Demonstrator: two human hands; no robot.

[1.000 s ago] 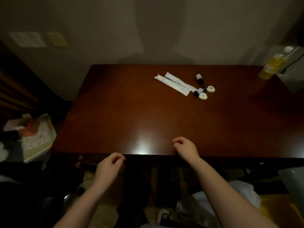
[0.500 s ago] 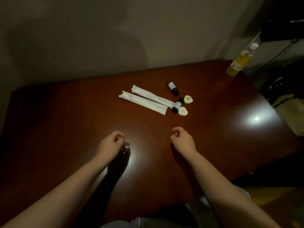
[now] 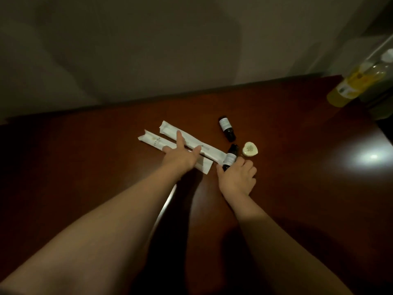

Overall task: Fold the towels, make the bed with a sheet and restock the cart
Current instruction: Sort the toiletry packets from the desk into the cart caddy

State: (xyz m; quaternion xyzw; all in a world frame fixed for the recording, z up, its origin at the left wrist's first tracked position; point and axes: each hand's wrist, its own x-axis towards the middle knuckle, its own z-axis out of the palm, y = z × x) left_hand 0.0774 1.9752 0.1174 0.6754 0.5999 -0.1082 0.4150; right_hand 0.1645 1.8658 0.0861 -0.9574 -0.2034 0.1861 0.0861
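Observation:
Two long white paper packets [image 3: 153, 141] [image 3: 210, 151] lie side by side on the dark red wooden table [image 3: 85, 167]. My left hand [image 3: 180, 155] lies spread over both packets with straight fingers. My right hand [image 3: 237, 177] curls its fingers around a small dark bottle with a white label [image 3: 230, 157]. A second dark bottle [image 3: 227, 128] lies a little farther back. One round pale soap [image 3: 250, 149] sits just right of the held bottle. A second soap seen earlier is hidden under my right hand.
A yellow bottle with a white cap [image 3: 357, 81] stands at the table's far right corner beside a pale appliance [image 3: 380, 60]. The wall [image 3: 148, 50] runs along the table's back edge. A bright light reflection [image 3: 372, 157] shines on the right side.
Both hands reached forward from the middle of the table. The left one opened and landed on the packets; the right one closed around the nearer dark bottle. The view moved closer.

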